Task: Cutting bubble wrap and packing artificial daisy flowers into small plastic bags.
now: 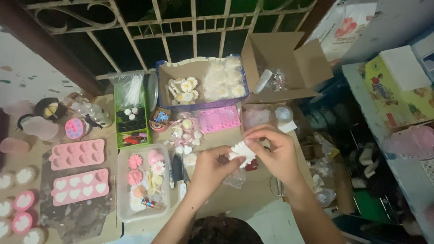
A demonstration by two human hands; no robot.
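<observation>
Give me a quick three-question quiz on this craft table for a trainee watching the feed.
1. True or false: both hands grip the white flower-shaped piece.
2. Which pink heart mould has white filling in its cavities: the upper mould or the lower mould?
3. What lies in the clear tray left of the left hand?

Key
1. True; the right hand holds it too.
2. The lower mould.
3. Small flower shapes, pink and white.
</observation>
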